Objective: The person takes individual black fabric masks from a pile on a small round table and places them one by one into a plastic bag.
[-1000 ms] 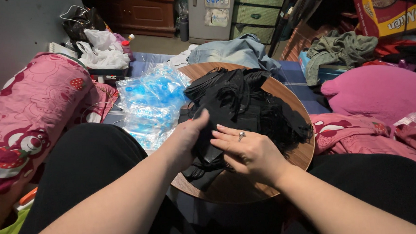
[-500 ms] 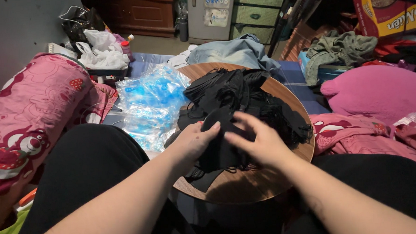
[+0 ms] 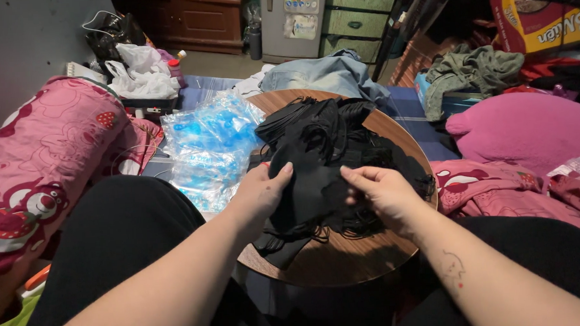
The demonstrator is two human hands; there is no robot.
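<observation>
Centrally, both hands pinch one black piece off the black pile (image 3: 341, 148): the left hand (image 3: 260, 193) clamps its left edge, the right hand (image 3: 384, 193) its right. The pile stretches toward upper frame on the round table (image 3: 346, 261), beyond both hands.

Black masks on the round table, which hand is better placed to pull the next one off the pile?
Probably the right hand: its fingertips already pinch into the black masks. The left hand only holds the near piece at its edge.
</observation>
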